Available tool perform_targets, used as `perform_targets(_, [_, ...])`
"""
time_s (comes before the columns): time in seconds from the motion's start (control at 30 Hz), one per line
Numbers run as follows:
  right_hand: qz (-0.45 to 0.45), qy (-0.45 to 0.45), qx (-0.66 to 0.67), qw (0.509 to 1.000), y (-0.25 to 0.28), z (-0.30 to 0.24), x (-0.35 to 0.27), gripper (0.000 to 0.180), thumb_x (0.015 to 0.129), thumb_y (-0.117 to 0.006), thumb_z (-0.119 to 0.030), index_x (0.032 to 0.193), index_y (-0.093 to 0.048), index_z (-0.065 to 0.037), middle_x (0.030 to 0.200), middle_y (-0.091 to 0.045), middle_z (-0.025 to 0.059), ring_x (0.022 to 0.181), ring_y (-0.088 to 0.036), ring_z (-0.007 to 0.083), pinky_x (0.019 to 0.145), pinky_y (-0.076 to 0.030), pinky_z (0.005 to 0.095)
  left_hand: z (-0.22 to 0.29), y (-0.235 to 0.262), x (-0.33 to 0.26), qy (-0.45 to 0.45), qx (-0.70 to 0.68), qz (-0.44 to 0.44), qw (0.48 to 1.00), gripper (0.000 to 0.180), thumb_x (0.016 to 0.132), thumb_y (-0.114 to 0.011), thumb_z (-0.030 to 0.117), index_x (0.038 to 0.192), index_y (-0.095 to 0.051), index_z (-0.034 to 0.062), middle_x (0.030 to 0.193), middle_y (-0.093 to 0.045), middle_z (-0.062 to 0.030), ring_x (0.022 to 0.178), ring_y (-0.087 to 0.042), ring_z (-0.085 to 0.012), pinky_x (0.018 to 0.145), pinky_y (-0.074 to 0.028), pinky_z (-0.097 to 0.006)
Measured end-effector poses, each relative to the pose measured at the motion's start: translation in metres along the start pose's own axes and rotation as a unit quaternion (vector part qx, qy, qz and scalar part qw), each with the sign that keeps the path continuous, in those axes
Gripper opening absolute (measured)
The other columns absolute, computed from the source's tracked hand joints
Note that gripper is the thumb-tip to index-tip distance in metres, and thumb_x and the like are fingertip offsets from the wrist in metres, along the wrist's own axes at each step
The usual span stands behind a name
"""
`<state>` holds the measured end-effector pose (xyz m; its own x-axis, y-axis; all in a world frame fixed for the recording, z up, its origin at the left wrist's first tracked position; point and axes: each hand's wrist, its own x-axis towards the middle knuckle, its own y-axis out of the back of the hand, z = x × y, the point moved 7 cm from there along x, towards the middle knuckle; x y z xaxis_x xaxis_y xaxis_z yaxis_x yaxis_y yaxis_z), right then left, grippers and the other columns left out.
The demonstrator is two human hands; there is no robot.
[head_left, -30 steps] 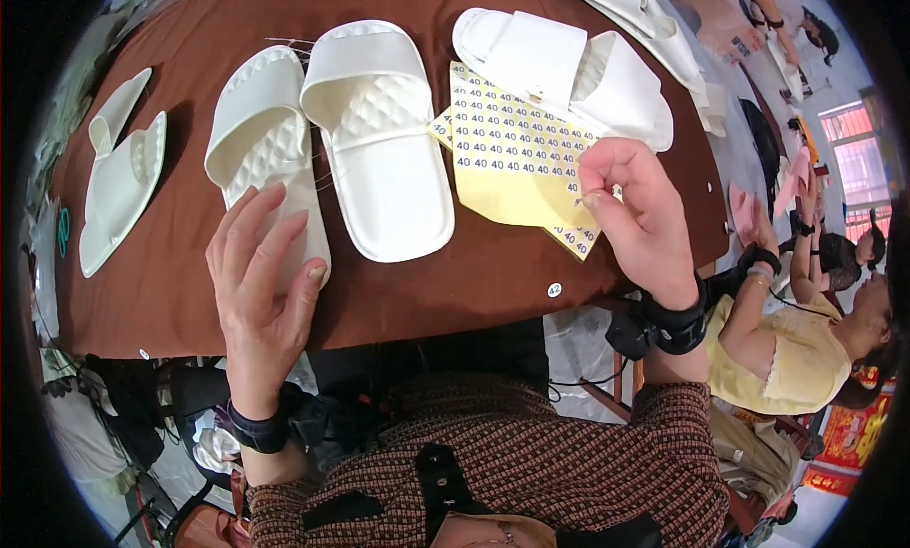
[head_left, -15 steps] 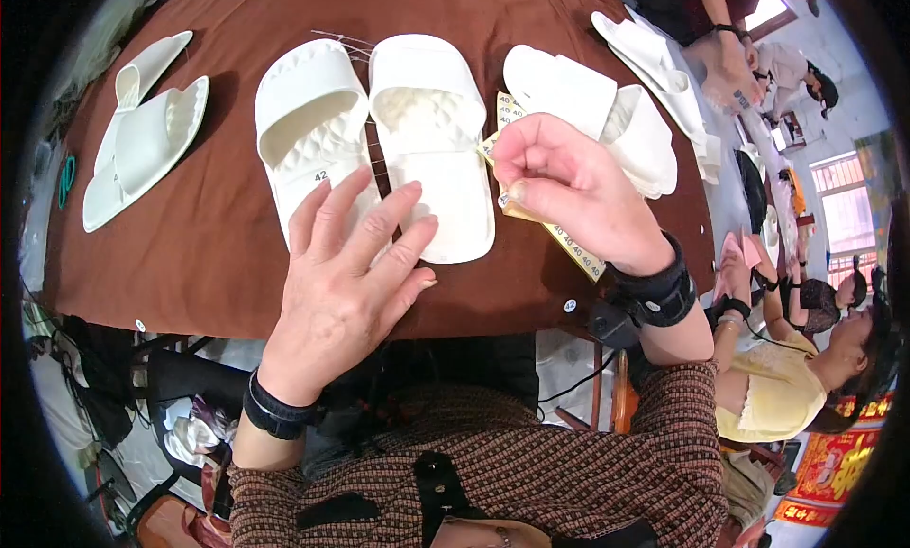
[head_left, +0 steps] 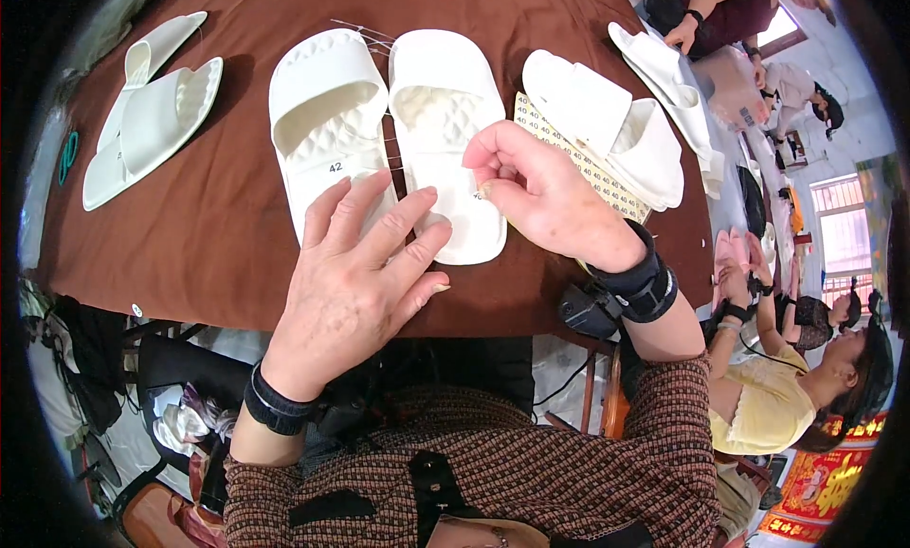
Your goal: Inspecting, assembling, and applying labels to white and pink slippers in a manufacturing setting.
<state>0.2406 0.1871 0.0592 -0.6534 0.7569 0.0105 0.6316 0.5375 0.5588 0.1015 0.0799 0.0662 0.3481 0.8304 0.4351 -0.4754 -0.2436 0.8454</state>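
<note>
Two white slide slippers lie side by side in front of me, toes pointing away. My left hand (head_left: pixel 343 287) is open, palm down, its spread fingers over the heel ends of the left slipper (head_left: pixel 328 88) and right slipper (head_left: pixel 464 233). A small printed sticker shows on the left slipper's insole. My right hand (head_left: pixel 555 205) is over the right slipper, thumb and forefinger pinching a small sticker (head_left: pixel 479 195) close above its insole. Beside that hand lies a yellow-backed sheet of round stickers (head_left: pixel 552 142), partly under another pair of white slippers (head_left: pixel 583 98).
A brown cloth (head_left: pixel 246 254) covers the table. Another white slipper pair (head_left: pixel 152 131) lies at left beside a teal band (head_left: pixel 67 159). More white slippers (head_left: pixel 668 88) rest at the far right edge. At right, a person in yellow (head_left: pixel 773 401) handles pink slippers (head_left: pixel 732 246).
My right hand has moved left from the sticker sheet to above the right slipper, carrying the small sticker. The sheet now lies flatter. My left hand stays over the heels.
</note>
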Motion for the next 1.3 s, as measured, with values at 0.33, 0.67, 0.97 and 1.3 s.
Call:
perform_targets(0.33, [0.015, 0.076, -0.126, 0.989, -0.002, -0.019, 0.0, 0.014, 0.092, -0.053, -0.003, 0.105, -0.053, 0.0, 0.093, -0.063, 0.0195, 0.09, -0.063, 0.0351, 0.078, -0.051, 0.0404, -0.001, 0.001, 0.0, 0.003, -0.009, -0.002, 1.0, 0.043, 0.076, -0.077, 0.026, 0.116, -0.067, 0.0137, 0.134, -0.059, -0.0039, 0.126, -0.049, -0.0346, 0.107, -0.037, -0.052])
perform_targets(0.67, [0.026, 0.083, -0.101, 0.991, -0.002, -0.011, -0.001, 0.018, 0.091, -0.057, 0.001, 0.109, -0.055, -0.002, 0.089, -0.057, 0.0052, 0.08, -0.056, 0.0132, 0.072, -0.049, 0.0277, -0.002, 0.0, 0.0, 0.009, -0.013, -0.005, 1.0, 0.044, 0.074, -0.078, 0.024, 0.115, -0.067, 0.0131, 0.134, -0.059, -0.0038, 0.126, -0.05, -0.0346, 0.106, -0.037, -0.052])
perform_targets(0.97, [0.05, 0.065, -0.065, 0.994, -0.005, -0.005, -0.001, 0.013, 0.092, -0.053, -0.001, 0.105, -0.051, -0.001, 0.095, -0.059, 0.0186, 0.085, -0.061, 0.0339, 0.075, -0.049, 0.0397, 0.0, 0.0, 0.002, 0.006, 0.009, -0.005, 1.0, 0.044, 0.073, -0.078, 0.022, 0.114, -0.067, 0.0127, 0.133, -0.06, -0.0036, 0.125, -0.05, -0.0348, 0.105, -0.038, -0.051])
perform_targets(1.3, [0.101, 0.046, -0.042, 0.993, 0.004, 0.005, 0.001, 0.017, 0.091, -0.057, 0.0, 0.108, -0.055, 0.0, 0.09, -0.059, 0.0052, 0.082, -0.056, 0.012, 0.074, -0.049, 0.0271, 0.002, 0.0, 0.002, -0.001, 0.009, -0.003, 1.0, 0.042, 0.076, -0.076, 0.022, 0.116, -0.066, 0.013, 0.133, -0.06, -0.0049, 0.125, -0.05, -0.035, 0.105, -0.038, -0.05])
